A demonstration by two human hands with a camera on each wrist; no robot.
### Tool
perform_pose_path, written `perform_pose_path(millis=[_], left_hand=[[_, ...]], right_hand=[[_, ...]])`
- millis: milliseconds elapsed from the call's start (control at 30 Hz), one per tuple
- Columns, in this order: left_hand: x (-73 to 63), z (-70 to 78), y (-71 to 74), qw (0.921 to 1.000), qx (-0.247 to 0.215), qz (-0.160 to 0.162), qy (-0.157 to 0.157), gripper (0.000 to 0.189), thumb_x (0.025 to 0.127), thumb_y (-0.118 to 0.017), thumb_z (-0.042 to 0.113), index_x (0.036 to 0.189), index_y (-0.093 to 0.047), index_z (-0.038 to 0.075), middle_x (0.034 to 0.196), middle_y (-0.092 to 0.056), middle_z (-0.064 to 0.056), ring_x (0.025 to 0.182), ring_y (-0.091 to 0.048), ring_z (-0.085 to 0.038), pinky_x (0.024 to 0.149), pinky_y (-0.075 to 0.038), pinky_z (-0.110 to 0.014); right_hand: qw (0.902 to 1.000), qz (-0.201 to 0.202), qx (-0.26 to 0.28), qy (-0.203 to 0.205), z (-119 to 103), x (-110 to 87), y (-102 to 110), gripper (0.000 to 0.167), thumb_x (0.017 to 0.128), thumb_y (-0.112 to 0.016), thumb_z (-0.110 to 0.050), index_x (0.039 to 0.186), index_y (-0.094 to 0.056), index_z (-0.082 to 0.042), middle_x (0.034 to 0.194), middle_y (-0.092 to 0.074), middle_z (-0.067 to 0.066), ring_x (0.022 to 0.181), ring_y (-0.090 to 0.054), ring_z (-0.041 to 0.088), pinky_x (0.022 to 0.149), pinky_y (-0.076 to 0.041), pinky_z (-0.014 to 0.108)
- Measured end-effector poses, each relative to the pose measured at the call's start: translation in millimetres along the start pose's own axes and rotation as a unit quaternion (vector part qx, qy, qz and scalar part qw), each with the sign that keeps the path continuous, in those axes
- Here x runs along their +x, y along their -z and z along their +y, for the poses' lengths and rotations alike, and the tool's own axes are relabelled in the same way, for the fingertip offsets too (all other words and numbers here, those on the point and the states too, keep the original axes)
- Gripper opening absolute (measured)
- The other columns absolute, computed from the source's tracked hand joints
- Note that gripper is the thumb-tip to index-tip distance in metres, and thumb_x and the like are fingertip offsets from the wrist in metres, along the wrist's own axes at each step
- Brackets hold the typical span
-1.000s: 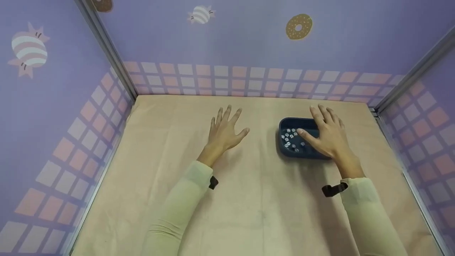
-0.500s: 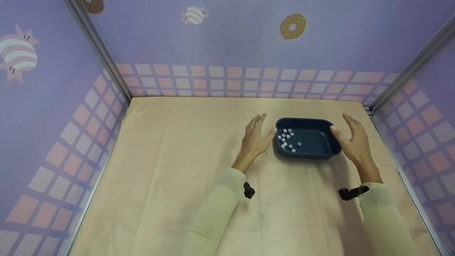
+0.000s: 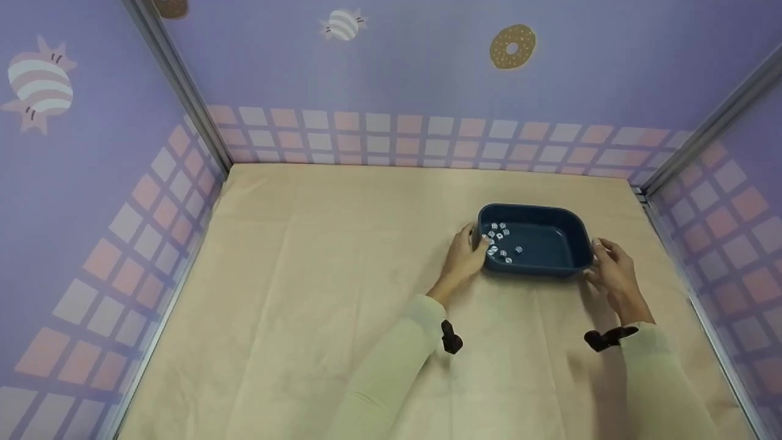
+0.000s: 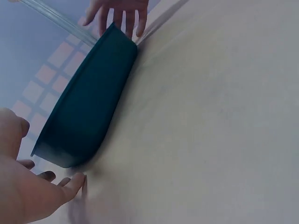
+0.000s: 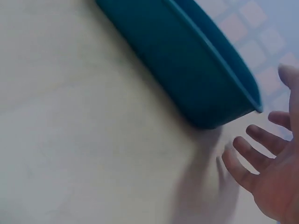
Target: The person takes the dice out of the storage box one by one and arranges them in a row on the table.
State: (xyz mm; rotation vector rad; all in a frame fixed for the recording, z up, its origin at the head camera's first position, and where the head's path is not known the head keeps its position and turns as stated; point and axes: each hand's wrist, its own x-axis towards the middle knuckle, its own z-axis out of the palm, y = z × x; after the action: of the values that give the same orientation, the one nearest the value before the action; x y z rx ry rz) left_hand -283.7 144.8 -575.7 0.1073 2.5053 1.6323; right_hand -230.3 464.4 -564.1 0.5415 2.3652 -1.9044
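Note:
A dark blue rectangular plastic box (image 3: 547, 245) with rounded corners stands at the back right of the table. Several small white dice (image 3: 500, 236) lie in it, mostly along its left end. My left hand (image 3: 461, 260) grips that end, thumb over the rim and fingers outside. At the opposite end my right hand (image 3: 617, 272) holds the box, with its thumb by the rim and bent fingers low against the side. Both wrist views show slim gaps between the hands and the box (image 5: 187, 74); the dice are hidden there by its walls.
A beige cloth (image 3: 342, 293) covers the table. Purple panels with pink and white checks (image 3: 409, 125) enclose the back and both sides, joined by metal posts (image 3: 183, 85). Dark wrist straps (image 3: 451, 337) sit at both sleeve cuffs.
My left hand has moved right to the box's left end. The right hand has moved from above the box to its right end. Fingers have bent from spread to gripping.

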Motion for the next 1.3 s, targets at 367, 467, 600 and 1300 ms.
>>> perform_pose_path(millis=[367, 467, 600, 1300], left_hand=[[3.4, 0.3, -1.7, 0.9986, -0.035, -0.009, 0.037, 0.053, 0.111, -0.052, 0.021, 0.163, -0.042, 0.015, 0.164, -0.046, -0.004, 0.153, -0.04, -0.021, 0.125, -0.031, -0.035], [-1.4, -3.3, 10.3, 0.9979, -0.056, -0.01, 0.033, 0.053, 0.111, -0.053, 0.02, 0.163, -0.042, 0.014, 0.163, -0.047, -0.006, 0.15, -0.044, -0.022, 0.124, -0.033, -0.035], [-10.8, -11.4, 33.5, 0.996, -0.085, -0.009, 0.025, 0.054, 0.11, -0.054, 0.019, 0.162, -0.042, 0.012, 0.16, -0.05, -0.009, 0.144, -0.051, -0.023, 0.12, -0.039, -0.036], [-66.5, -41.7, 107.0, 0.9929, -0.112, -0.037, 0.02, 0.055, 0.11, -0.054, 0.019, 0.162, -0.042, 0.013, 0.16, -0.049, -0.012, 0.146, -0.048, -0.032, 0.109, -0.052, -0.039]], right_hand=[[0.9969, -0.015, 0.076, -0.014, 3.7, 1.1, -12.3, 0.055, 0.117, -0.036, -0.028, 0.168, -0.029, -0.011, 0.169, -0.028, 0.021, 0.139, -0.052, 0.023, 0.106, -0.052, 0.04], [0.9965, -0.015, 0.081, -0.015, -4.7, -4.5, -22.1, 0.052, 0.116, -0.039, -0.024, 0.166, -0.032, -0.008, 0.165, -0.032, 0.024, 0.133, -0.058, 0.024, 0.107, -0.053, 0.045], [0.9949, -0.022, 0.099, -0.003, -12.3, -10.1, -38.4, 0.05, 0.116, -0.041, -0.02, 0.163, -0.037, -0.004, 0.153, -0.044, 0.024, 0.118, -0.068, 0.023, 0.1, -0.058, 0.046], [0.9973, -0.028, 0.051, 0.045, -8.9, -48.3, -99.7, 0.047, 0.115, -0.043, -0.021, 0.158, -0.045, -0.002, 0.137, -0.056, 0.021, 0.11, -0.07, 0.023, 0.092, -0.062, 0.046]])
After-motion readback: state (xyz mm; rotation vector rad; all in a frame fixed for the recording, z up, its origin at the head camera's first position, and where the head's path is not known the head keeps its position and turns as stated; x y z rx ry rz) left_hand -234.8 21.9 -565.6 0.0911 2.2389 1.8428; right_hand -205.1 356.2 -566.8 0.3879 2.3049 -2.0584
